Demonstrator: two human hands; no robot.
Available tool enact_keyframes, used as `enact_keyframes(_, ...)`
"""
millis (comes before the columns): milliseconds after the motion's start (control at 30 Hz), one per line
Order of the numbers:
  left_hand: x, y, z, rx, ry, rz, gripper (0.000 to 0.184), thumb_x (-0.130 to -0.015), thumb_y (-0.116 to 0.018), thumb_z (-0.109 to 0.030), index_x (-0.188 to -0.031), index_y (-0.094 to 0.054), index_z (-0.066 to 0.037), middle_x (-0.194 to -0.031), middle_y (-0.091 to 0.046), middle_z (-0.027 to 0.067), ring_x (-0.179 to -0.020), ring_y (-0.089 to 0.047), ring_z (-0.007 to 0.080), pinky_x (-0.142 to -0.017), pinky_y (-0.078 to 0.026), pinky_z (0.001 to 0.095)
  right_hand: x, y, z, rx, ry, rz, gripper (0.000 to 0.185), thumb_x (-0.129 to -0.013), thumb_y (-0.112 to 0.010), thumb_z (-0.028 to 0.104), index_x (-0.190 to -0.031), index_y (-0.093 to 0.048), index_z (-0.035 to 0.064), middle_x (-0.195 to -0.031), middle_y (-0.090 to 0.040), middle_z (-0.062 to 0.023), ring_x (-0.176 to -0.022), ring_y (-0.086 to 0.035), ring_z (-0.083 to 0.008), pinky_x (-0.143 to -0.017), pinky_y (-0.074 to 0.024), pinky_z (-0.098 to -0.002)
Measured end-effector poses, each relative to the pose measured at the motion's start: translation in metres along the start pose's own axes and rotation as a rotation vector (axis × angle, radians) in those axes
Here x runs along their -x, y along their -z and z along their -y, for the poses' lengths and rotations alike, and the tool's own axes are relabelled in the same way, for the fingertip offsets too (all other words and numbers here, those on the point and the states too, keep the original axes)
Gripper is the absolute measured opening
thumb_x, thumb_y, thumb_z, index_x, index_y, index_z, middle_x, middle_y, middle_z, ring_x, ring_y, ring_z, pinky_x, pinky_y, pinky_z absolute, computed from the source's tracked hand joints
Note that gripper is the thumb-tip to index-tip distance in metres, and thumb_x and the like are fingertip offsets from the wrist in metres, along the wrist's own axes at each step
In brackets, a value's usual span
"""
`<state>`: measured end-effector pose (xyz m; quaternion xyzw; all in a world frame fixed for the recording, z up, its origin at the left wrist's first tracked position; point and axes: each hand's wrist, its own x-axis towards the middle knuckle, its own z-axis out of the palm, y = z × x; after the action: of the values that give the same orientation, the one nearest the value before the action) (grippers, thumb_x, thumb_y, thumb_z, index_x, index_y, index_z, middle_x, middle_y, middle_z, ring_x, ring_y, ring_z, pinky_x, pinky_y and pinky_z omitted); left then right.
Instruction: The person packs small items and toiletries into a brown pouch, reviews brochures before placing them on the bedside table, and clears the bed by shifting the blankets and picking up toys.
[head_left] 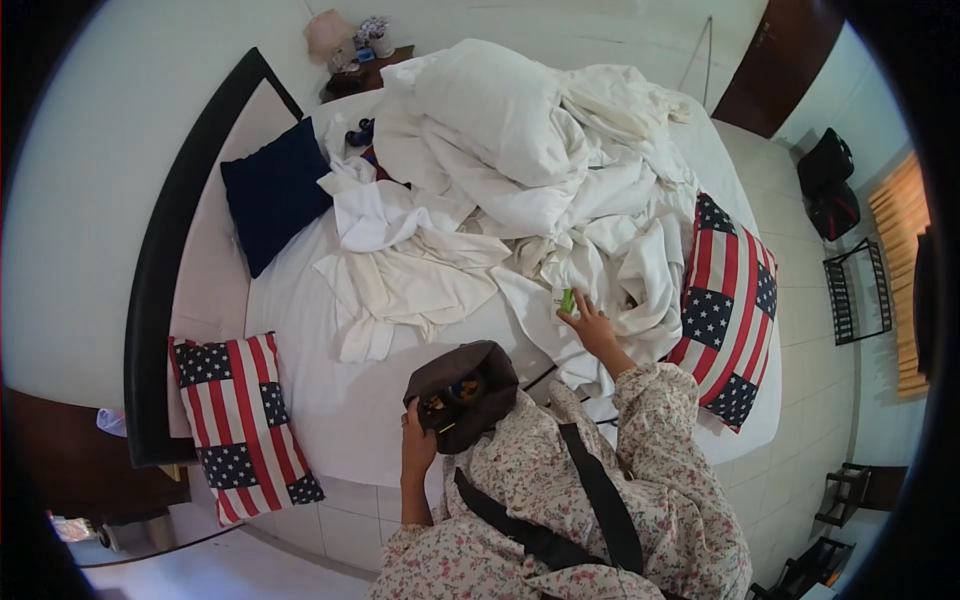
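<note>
A dark brown fabric bag (485, 405) stands open at the near edge of the bed, with some orange and black items inside. My left hand (418, 432) is closed on the bag's left rim. Over the white bedding, my right hand (590, 325) reaches forward and touches a small green and white item (566, 300) at its fingertips. Rumpled white sheets (640, 250) lie around that item. Whether the right fingers grip it or only rest against it is hard to make out.
A white pillow (490, 105) tops the heaped bedding. Flag-patterned pillows lie at the right (728, 310) and left (240, 425), a navy pillow (275, 195) by the headboard (165, 260). Behind stands a bedside table (390, 66). Bags (828, 185) and a rack (857, 292) are at the right wall.
</note>
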<state>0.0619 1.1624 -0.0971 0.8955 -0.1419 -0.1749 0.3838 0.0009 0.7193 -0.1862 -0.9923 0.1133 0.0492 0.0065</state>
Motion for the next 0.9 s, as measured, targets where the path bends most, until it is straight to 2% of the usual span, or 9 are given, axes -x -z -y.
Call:
enact_keyframes(67,0.005,0.002,-0.003,0.015,0.03,0.002,0.072,-0.076,-0.05,0.006,-0.143,-0.032,-0.012,-0.13,-0.04,0.0277,-0.121,-0.044,0.0473,-0.1,-0.04,0.0476,-0.011,-0.017,0.005,-0.114,-0.026,0.031,0.066,-0.082,-0.063,0.007,-0.139,-0.041,0.0321,-0.155,-0.015,-0.0199,-0.135,-0.035,-0.0406,-0.093,-0.0482,-0.0497)
enact_keyframes(167,0.01,0.006,-0.004,0.012,0.018,-0.04,0.067,-0.078,-0.051,0.005,-0.141,-0.038,-0.014,-0.13,-0.038,0.0257,-0.12,-0.046,0.0454,-0.097,-0.043,0.0458,-0.019,-0.044,0.011,-0.592,-0.151,-0.183,0.072,-0.075,-0.071,0.005,-0.138,-0.039,0.0209,-0.15,-0.018,-0.0275,-0.132,-0.036,-0.0464,-0.096,-0.0468,-0.0488)
enact_keyframes(267,0.011,0.008,-0.009,-0.019,-0.069,-0.157,0.058,-0.08,-0.051,0.005,-0.135,-0.047,-0.013,-0.13,-0.039,0.0233,-0.116,-0.048,0.0417,-0.093,-0.045,0.0435,-0.023,-0.02,0.019,-0.785,-0.217,-0.096,0.091,-0.069,-0.078,0.006,-0.145,-0.029,0.018,-0.141,-0.028,-0.0337,-0.128,-0.038,-0.05,-0.097,-0.0458,-0.0493)
enact_keyframes(367,0.006,0.012,-0.027,0.007,-0.127,-0.235,0.051,-0.081,-0.049,0.008,-0.128,-0.054,-0.011,-0.127,-0.043,0.0195,-0.109,-0.053,0.0333,-0.087,-0.048,0.0384,-0.029,-0.029,0.021,-0.712,-0.242,-0.179,0.102,-0.069,-0.076,0.004,-0.15,-0.017,0.0228,-0.132,-0.038,-0.033,-0.122,-0.043,-0.0505,-0.096,-0.0459,-0.0493)
enact_keyframes(500,0.003,0.019,-0.055,0.159,-0.068,-0.198,0.045,-0.083,-0.047,0.012,-0.122,-0.058,-0.008,-0.118,-0.051,0.0146,-0.095,-0.059,0.0224,-0.08,-0.05,0.0317,-0.034,-0.032,0.017,-0.842,-0.362,-0.056,0.107,-0.071,-0.076,0.008,-0.152,-0.008,0.0242,-0.123,-0.043,-0.0313,-0.114,-0.048,-0.0491,-0.094,-0.0454,-0.0496)
enact_keyframes(667,-0.01,0.003,-0.054,0.189,-0.164,-0.127,0.042,-0.084,-0.046,0.012,-0.12,-0.058,-0.005,-0.108,-0.057,0.013,-0.087,-0.061,0.0201,-0.077,-0.051,0.0306,-0.034,-0.024,0.034,-0.642,-0.457,-0.105,0.105,-0.072,-0.075,0.014,-0.151,-0.007,0.0219,-0.119,-0.047,-0.029,-0.107,-0.053,-0.0481,-0.091,-0.0458,-0.0492)
enact_keyframes(800,-0.015,-0.01,-0.064,0.142,-0.22,-0.023,0.039,-0.085,-0.046,0.01,-0.119,-0.058,-0.004,-0.104,-0.06,0.0133,-0.085,-0.061,0.021,-0.077,-0.05,0.0304,-0.051,-0.036,0.024,-1.039,-0.569,-0.35,0.08,-0.07,-0.078,0.019,-0.132,-0.029,0.0082,-0.113,-0.051,-0.0324,-0.105,-0.055,-0.0462,-0.091,-0.0445,-0.0497)
enact_keyframes(833,-0.014,-0.011,-0.069,0.155,-0.201,0.015,0.039,-0.085,-0.047,0.01,-0.12,-0.058,-0.004,-0.105,-0.06,0.0128,-0.086,-0.061,0.0196,-0.077,-0.05,0.0289,-0.051,-0.036,0.023,-1.017,-0.571,-0.44,0.068,-0.073,-0.076,0.02,-0.122,-0.032,0.0063,-0.106,-0.057,-0.0329,-0.1,-0.059,-0.0459,-0.084,-0.0463,-0.0488)
enact_keyframes(900,-0.015,-0.015,-0.065,0.219,-0.166,0.094,0.039,-0.088,-0.051,0.005,-0.126,-0.055,-0.005,-0.11,-0.06,0.0113,-0.087,-0.061,0.0174,-0.078,-0.051,0.0282,-0.056,-0.026,0.025,-1.161,-0.743,-0.407,0.067,-0.073,-0.075,0.016,-0.123,-0.032,0.0061,-0.107,-0.058,-0.0283,-0.097,-0.061,-0.0412,-0.081,-0.0476,-0.046)
